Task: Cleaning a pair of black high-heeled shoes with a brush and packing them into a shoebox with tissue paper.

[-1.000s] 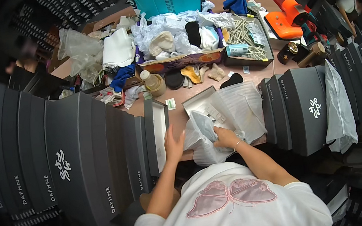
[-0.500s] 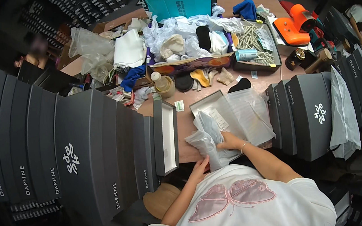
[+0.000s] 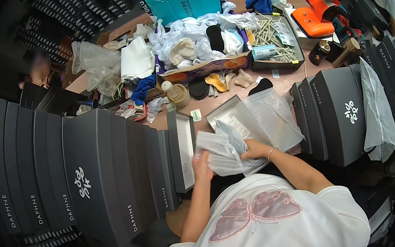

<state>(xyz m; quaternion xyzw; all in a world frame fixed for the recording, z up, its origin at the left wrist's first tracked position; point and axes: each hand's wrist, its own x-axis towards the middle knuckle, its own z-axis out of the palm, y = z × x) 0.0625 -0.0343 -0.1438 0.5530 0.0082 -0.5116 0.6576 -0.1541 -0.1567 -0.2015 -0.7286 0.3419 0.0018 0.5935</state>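
My left hand (image 3: 202, 166) is closed on the edge of a white translucent plastic bag (image 3: 215, 151) and holds it raised above the table's near edge. My right hand (image 3: 257, 149) is closed on a pale grey-blue item (image 3: 231, 134), partly covered by the bag; its kind cannot be made out. Both are above an open grey shoe box (image 3: 225, 109) with a white label inside. A second translucent bag (image 3: 273, 116) lies across the box's right side, with something yellowish showing faintly through. Left of the box, a grey box lid (image 3: 186, 144) stands on its side.
Rows of dark shoe boxes (image 3: 100, 175) stand at left, with more boxes (image 3: 337, 116) at right. Behind are a carton of crumpled paper (image 3: 205, 67), a tray of small sticks (image 3: 273, 40), a squat bottle (image 3: 177, 95), yellow cloth (image 3: 216, 82) and an orange device (image 3: 315, 17).
My left hand has risen and moved left, drawing the bag's edge up and outward. My right hand stays near the box with the grey-blue item. The view has shifted slightly.
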